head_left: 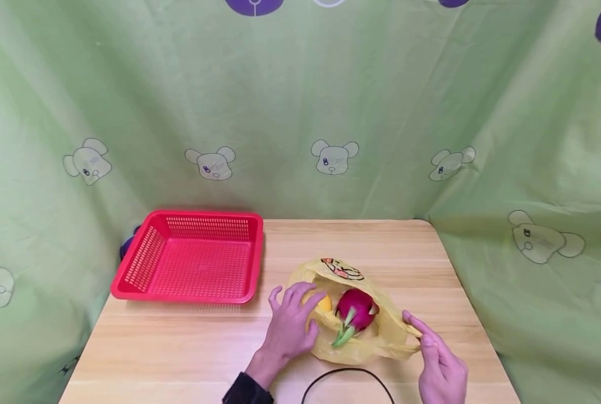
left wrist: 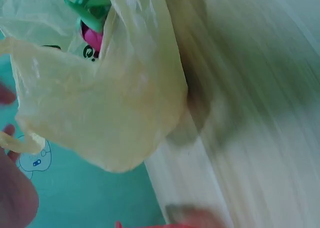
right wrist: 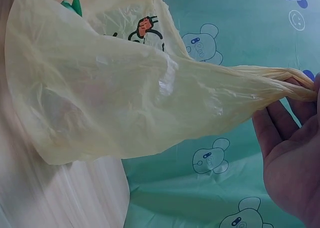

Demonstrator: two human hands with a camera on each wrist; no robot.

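A thin yellow plastic bag [head_left: 398, 331] with a printed figure lies on the table, its mouth facing up. Inside sits a magenta fruit with green leafy tips [head_left: 357, 308], which looks like a dragon fruit. Beside it shows part of an orange-yellow round thing [head_left: 325, 303], mostly hidden. My left hand [head_left: 291, 322] is at the bag's left rim, fingers bent and spread, thumb apart from them; in the left wrist view a bag handle [left wrist: 22, 143] passes by its fingers. My right hand [head_left: 441, 362] pinches the bag's right handle [right wrist: 280, 82] and stretches it outward.
A red perforated plastic basket [head_left: 204, 269] stands at the back left of the wooden table [head_left: 179, 348]. Near the front edge curves a black cable-like loop [head_left: 348, 369]. Green curtains [head_left: 280, 112] with bear prints enclose the table at the back and sides.
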